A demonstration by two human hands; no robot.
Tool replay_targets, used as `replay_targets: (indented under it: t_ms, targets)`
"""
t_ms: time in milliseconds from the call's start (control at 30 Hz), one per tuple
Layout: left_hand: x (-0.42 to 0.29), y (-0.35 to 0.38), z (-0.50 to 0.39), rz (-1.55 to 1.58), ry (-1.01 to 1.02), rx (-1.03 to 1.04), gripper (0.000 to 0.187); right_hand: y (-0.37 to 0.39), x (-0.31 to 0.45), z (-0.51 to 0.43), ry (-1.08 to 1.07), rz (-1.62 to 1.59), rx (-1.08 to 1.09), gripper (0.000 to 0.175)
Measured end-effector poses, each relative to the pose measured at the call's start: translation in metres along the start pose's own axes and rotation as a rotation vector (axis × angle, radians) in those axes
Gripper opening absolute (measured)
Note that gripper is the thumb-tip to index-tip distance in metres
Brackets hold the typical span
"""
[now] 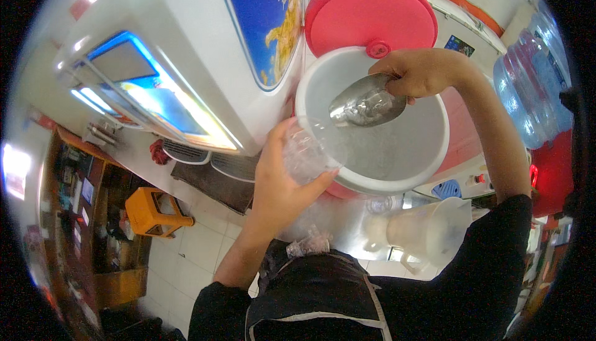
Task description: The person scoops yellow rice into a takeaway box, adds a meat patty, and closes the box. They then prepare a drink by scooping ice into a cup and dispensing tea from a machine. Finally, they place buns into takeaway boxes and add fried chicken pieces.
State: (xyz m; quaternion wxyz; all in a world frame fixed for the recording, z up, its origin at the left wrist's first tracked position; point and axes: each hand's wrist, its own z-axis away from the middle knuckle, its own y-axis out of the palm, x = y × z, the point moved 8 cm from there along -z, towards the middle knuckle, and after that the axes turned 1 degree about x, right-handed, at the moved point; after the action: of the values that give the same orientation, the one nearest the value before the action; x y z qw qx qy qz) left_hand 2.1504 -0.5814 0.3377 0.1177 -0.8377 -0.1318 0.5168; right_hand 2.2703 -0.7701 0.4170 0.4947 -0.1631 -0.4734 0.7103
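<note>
My right hand grips a metal ice scoop over the mouth of a round cooler tub with a white rim. Clear pieces that look like ice lie in the scoop. At the tub's near left rim, my left hand holds a clear plastic cup. The cup's contents are blurred, though some clear pieces seem to be inside. The scoop's tip is close to the cup's mouth. Behind the tub leans its red round lid, tipped up.
A white drink dispenser with lit panels stands at left. On the metal counter is a translucent pitcher. Large blue water bottles stand at right. An orange plastic stool is on the tiled floor.
</note>
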Motion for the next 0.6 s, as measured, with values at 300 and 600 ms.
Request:
replay_targets:
  t_ms: [300, 600]
  targets:
    - [-0.008, 0.013, -0.004, 0.105, 0.03, -0.046, 0.086, -0.017, 0.016, 0.033, -0.091, 0.181, -0.213, 0.031]
    - [0.02, -0.002, 0.013, 0.588, 0.123, -0.067, 0.096, 0.083, -0.103, -0.035, -0.041, -0.167, -0.229, 0.043]
